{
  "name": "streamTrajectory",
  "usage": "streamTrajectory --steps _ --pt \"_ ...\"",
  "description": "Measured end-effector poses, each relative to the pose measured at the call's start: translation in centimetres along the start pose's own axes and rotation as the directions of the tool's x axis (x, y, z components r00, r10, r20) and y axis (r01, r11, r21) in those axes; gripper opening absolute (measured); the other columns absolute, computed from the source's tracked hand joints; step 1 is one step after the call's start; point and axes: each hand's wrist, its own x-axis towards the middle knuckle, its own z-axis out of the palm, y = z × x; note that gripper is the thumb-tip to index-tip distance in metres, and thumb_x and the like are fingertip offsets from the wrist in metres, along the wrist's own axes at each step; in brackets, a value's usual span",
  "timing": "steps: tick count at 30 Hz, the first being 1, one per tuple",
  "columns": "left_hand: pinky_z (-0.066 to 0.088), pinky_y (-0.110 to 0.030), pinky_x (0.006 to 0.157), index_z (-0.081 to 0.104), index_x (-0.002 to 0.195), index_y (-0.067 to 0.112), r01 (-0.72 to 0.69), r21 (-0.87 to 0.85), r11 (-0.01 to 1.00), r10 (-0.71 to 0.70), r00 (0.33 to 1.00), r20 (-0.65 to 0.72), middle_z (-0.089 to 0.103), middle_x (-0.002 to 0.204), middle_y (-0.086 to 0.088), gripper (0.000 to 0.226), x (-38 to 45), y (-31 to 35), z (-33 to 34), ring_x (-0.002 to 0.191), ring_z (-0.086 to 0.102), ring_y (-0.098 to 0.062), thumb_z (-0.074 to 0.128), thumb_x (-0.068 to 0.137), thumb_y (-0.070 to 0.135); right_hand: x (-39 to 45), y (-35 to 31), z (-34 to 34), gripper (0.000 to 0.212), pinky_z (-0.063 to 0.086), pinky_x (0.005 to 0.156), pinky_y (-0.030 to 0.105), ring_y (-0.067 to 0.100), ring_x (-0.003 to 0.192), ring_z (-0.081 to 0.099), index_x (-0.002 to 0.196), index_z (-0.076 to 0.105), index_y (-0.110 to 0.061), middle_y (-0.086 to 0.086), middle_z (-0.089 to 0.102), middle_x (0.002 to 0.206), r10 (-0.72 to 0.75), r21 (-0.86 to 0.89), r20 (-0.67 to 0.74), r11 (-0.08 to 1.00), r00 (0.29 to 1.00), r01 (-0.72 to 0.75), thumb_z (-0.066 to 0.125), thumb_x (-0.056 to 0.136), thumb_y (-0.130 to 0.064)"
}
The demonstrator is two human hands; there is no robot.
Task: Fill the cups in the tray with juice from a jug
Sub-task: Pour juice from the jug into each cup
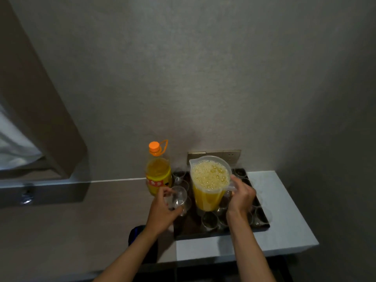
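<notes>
While right hand (241, 197) grips frothy translucent jug (209, 184), left hand (162, 213) holds clear cup (177, 197).

Dim, grainy picture; faint light enters at 9 o'clock, corners darken, straight edges bend outward, details soft.

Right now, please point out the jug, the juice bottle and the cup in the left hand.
jug (206, 198), head view, on its juice-filled front wall.
juice bottle (158, 176), head view, on its yellow body.
cup (179, 195), head view, on its clear rim.
</notes>
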Motion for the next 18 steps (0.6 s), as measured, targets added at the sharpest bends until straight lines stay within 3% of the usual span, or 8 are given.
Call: streamTrajectory --steps 7,14,18 --pt "0.057 -0.036 0.095 0.052 0.125 0.042 -0.072 -0.177 0.982 0.043 0.986 -0.159 0.062 0.127 0.013 0.062 2.4 3.7 -1.5 0.117 0.061 -0.006 0.088 0.078 0.029 -1.0 -2.4 1.6 0.029 0.048 0.061 0.028 0.004 0.048 0.059 0.064 0.067 -0.003 -0.006 0.06 0.047 -0.056 -0.033 0.039 0.998 0.998 0.057 0.064 0.093 -0.003" --pt "0.053 -0.046 0.103 0.055 0.133 0.042 -0.105 -0.296 0.949 0.047 0.98 -0.195 0.057 0.138 0.013 0.067 2.8 5.0 -2.7 0.128 0.055 -0.012 0.088 0.076 0.031 -1.8 -5.3 2.6 0.028 0.049 0.059 0.024 -0.001 0.045 0.058 0.066 0.066 -0.005 -0.009 0.06 0.045 -0.078 -0.016 0.103 0.997 0.992 0.081 0.063 0.094 -0.002" --pt "0.053 -0.039 0.103 0.057 0.13 0.043 -0.116 -0.343 0.932 0.041 0.975 -0.219 0.058 0.138 0.01 0.063 2.5 5.6 -2.9 0.126 0.057 -0.01 0.088 0.078 0.021 -1.9 -6.2 2.8 0.029 0.045 0.053 0.024 0.001 0.041 0.054 0.064 0.066 -0.004 -0.007 0.057 0.044 -0.093 -0.052 0.124 0.994 0.988 0.1 0.066 0.093 -0.005"
